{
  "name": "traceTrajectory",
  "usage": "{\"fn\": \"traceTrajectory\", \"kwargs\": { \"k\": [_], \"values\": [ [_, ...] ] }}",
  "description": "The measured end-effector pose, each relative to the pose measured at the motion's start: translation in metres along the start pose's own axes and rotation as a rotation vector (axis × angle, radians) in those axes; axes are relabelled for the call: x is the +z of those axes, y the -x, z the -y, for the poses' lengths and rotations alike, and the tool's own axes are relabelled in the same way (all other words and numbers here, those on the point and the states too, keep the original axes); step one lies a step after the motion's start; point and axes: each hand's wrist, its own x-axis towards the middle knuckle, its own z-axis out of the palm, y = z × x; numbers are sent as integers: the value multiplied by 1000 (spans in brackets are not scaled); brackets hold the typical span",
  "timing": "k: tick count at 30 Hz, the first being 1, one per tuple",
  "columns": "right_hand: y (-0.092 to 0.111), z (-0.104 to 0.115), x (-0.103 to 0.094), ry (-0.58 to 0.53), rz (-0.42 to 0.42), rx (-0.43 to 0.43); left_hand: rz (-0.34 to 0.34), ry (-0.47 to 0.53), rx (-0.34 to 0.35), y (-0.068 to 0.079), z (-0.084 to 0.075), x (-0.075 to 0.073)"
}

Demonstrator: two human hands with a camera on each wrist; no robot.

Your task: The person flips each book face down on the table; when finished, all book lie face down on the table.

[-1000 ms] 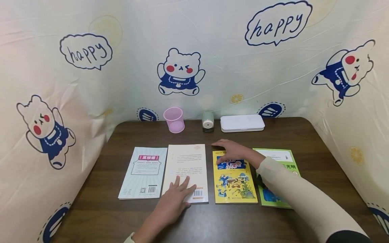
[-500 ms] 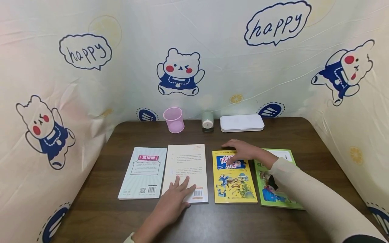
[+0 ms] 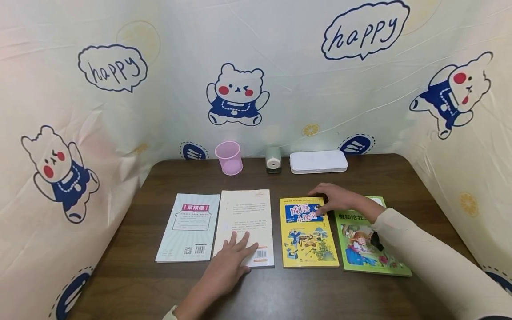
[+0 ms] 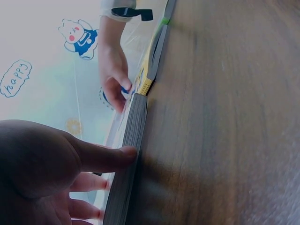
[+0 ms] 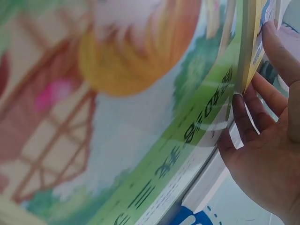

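Observation:
My left hand (image 3: 232, 260) lies with spread fingers on a cream book (image 3: 250, 213), its back cover up. In the left wrist view, the thumb (image 4: 110, 157) reaches over the edge of the book's thick page block (image 4: 126, 145). At the top right corner of a yellow book (image 3: 308, 244) is my right hand (image 3: 338, 198), pinching it there. The right wrist view shows the thumb (image 5: 276, 47) on the yellow cover and the fingers (image 5: 255, 105) at its edge. A green picture book (image 3: 368, 249) lies partly under the right forearm.
A pale blue book (image 3: 188, 240) lies at the left of the row. Along the table's (image 3: 180, 178) back edge stand a pink cup (image 3: 229, 160), a small green pencil sharpener (image 3: 274, 160) and a white flat case (image 3: 318, 162). A printed cloth (image 3: 168, 111) hangs behind.
My right hand has slid rightward along the yellow book's top to its right corner, uncovering the title and more of the green book. My left hand has stayed in place.

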Motion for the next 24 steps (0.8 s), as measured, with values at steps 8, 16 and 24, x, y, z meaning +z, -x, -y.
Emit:
{"fn": "traceTrajectory", "kwargs": {
  "k": [8, 16, 24],
  "values": [
    [4, -8, -2, 23, -16, 7, -6, 9, -3, 0, 0, 1],
    [3, -13, 0, 10, -25, 20, 15, -29, -6, -1, -3, -1],
    [1, -16, 1, -34, -21, 39, 47, -22, -48, -6, -10, -9]
  ]
}}
